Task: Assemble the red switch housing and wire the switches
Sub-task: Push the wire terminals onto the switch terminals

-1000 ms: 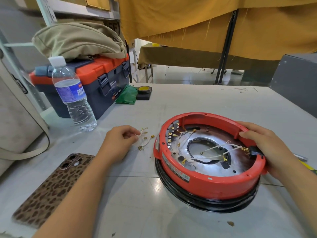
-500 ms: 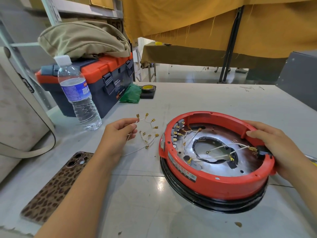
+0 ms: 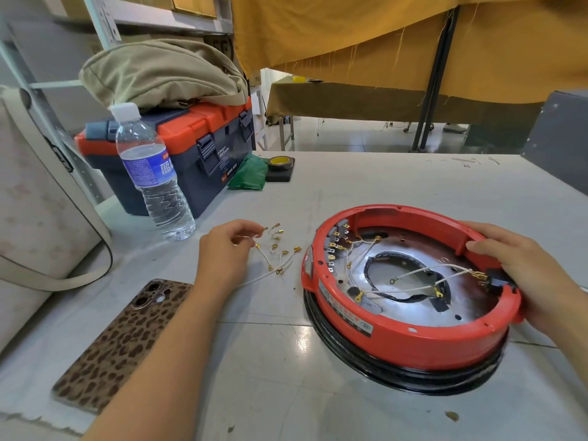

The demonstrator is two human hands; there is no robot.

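A round red switch housing [image 3: 413, 335] sits on a black ring on the table, right of centre. Inside it lie a metal plate, white wires with gold terminals [image 3: 426, 275] and a row of switch tabs [image 3: 334, 249] along its left wall. My right hand [image 3: 528, 275] grips the housing's right rim, over a black switch [image 3: 496, 281]. A loose bunch of white wires with gold terminals [image 3: 280, 253] lies on the table left of the housing. My left hand [image 3: 222, 249] pinches one wire of that bunch between thumb and fingers.
A water bottle [image 3: 152, 173] stands at the left, in front of an orange and dark toolbox [image 3: 191, 144] with a khaki bag on top. A phone in a leopard-print case [image 3: 124, 342] lies near the front left. A green packet [image 3: 249, 173] and a tape roll [image 3: 280, 162] lie behind.
My left hand has lifted and spread the loose wires, which now lie further apart on the table. My right hand stays on the housing's rim.
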